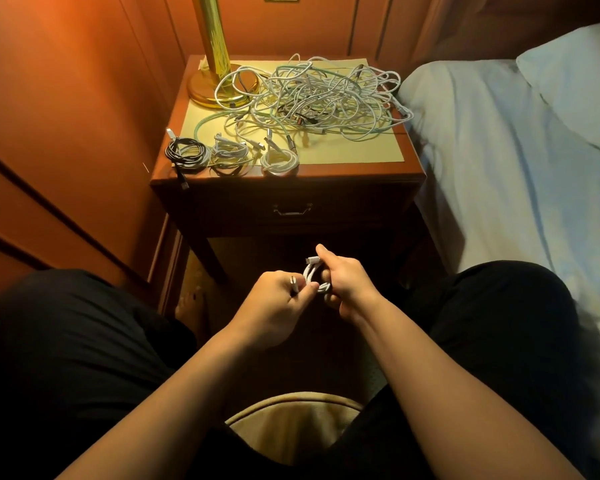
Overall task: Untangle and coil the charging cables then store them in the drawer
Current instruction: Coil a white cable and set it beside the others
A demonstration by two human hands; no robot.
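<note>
A small white coiled cable (pixel 313 274) sits between both hands, low in front of the nightstand. My right hand (pixel 347 282) grips the coil; my left hand (pixel 278 299) pinches its loose plug end. On the nightstand top (pixel 343 152) lies a big tangle of white and pale green cables (pixel 312 98). Three finished coils rest along the front left edge: a black and white one (pixel 187 154), a white one (pixel 230 154) and another white one (pixel 279 161). The drawer (pixel 291 211) under the top is shut, its metal handle visible.
A brass lamp base (pixel 210 88) stands at the nightstand's back left, touching the tangle. Wood panelling runs along the left. A bed with white sheets (pixel 499 161) lies at the right. My knees in dark trousers flank the hands; a cushioned seat edge (pixel 291 420) shows below.
</note>
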